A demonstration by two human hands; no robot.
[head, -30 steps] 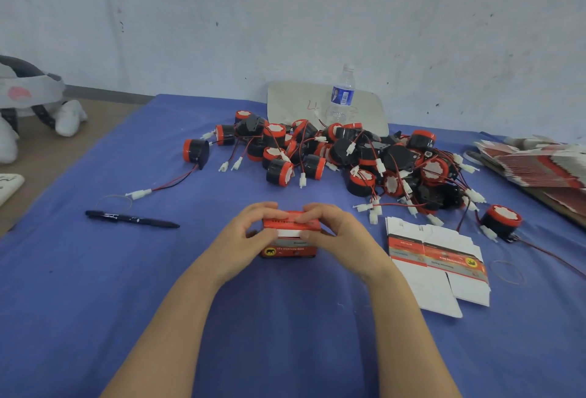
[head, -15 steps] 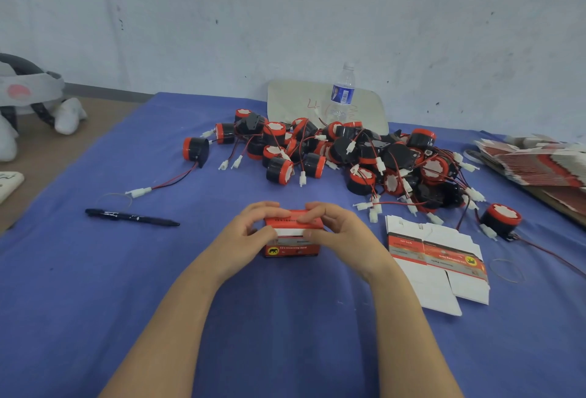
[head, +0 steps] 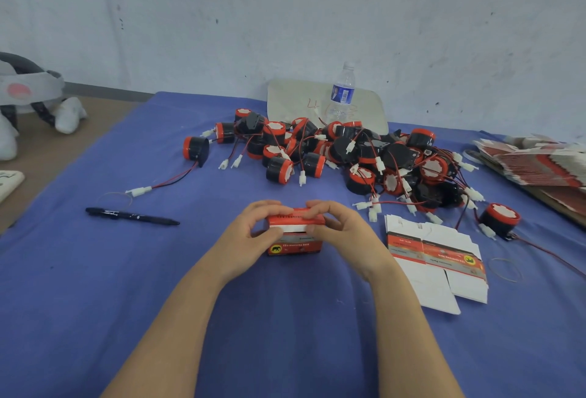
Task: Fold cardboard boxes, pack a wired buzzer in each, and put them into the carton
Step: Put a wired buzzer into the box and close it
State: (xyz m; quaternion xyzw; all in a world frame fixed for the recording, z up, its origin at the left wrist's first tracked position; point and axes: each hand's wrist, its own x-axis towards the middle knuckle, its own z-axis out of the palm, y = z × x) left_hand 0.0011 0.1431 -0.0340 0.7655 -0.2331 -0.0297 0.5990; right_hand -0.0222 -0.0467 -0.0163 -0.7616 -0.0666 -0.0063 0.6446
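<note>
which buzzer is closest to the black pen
The lone buzzer left of the pile, its wire running toward the pen; the rest sit farther right.

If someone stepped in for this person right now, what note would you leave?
Left hand and right hand both grip the small red-and-white cardboard box on the blue cloth, at its top flap.
Done: box folded into shape; flap not fully tucked; buzzer inside or not, cannot tell.
Black-and-red wired buzzers heaped behind; one flat unfolded box blank to the right; stack of flat blanks at far right.
Left: close it, fold and fill more. Carton not in view.
</note>
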